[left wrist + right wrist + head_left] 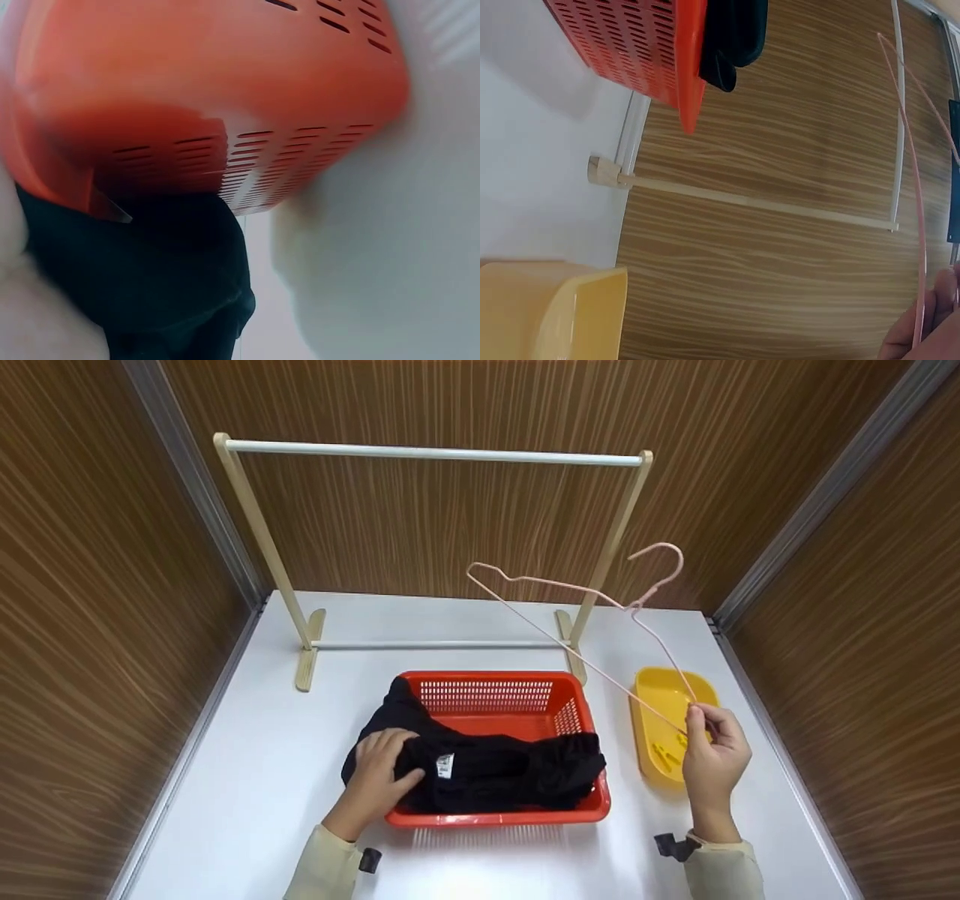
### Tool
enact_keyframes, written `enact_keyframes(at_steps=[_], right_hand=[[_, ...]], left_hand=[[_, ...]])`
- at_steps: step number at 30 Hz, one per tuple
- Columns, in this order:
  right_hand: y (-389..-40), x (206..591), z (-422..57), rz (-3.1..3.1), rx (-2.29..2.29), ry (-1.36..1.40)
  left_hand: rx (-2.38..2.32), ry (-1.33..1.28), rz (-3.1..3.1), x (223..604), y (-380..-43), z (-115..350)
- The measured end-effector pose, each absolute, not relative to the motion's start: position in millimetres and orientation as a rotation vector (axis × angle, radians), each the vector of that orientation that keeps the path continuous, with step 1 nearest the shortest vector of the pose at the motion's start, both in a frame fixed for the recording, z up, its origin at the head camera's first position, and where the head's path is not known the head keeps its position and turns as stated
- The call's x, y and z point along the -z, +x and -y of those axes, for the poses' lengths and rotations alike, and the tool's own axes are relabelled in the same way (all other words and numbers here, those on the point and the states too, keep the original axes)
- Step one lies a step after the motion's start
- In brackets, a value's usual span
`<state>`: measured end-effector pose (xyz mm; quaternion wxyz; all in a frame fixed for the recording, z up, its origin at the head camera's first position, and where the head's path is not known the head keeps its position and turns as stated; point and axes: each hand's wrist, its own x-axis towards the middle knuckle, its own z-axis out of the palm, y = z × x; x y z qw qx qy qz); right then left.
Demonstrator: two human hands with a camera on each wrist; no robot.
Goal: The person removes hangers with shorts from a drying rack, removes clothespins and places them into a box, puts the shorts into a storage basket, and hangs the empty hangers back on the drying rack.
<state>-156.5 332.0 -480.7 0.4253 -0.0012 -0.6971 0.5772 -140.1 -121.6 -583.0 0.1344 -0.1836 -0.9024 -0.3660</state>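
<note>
A pink clothes hanger (555,582) is held up by one lower corner between the thumb and fingers of my right hand (716,746), its hook upper right. In the right wrist view, its pink wire (918,225) runs up from the fingers. My left hand (384,769) rests on a black garment (487,772), thumb spread from the fingers. This garment lies bunched in a red basket (499,819) and spills over its left rim. A white label (445,766) shows on the cloth.
Behind the basket stands a wooden rack with a white top bar (435,453) and a lower bar (439,644). A yellow tray (660,690) with small yellow clips (664,755) is below the hanger at right. Wood-patterned walls (862,585) enclose the white table (277,757).
</note>
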Motion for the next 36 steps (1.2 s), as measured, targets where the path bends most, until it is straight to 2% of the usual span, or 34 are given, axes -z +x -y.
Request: enact_keyframes(at_steps=[9, 19, 30, 36], right_hand=[[-204.4, 452.4, -313.4, 1.832, -1.395, -0.014], [-274.3, 455.9, -315.9, 1.92, -1.308, -0.02], [-314.8, 433.6, -305.2, 1.827, -1.259, 0.032], [-323.5, 428.9, -297.7, 1.879, -1.267, 0.065]], left_hand=[[1.083, -0.518, 2.582, 581.2, -150.0, 120.9], [1.095, -0.497, 2.55, 588.7, -147.4, 119.1], [1.105, -0.481, 2.523, 590.1, -144.3, 118.4], [1.128, -0.459, 2.515, 593.4, -141.8, 118.8]])
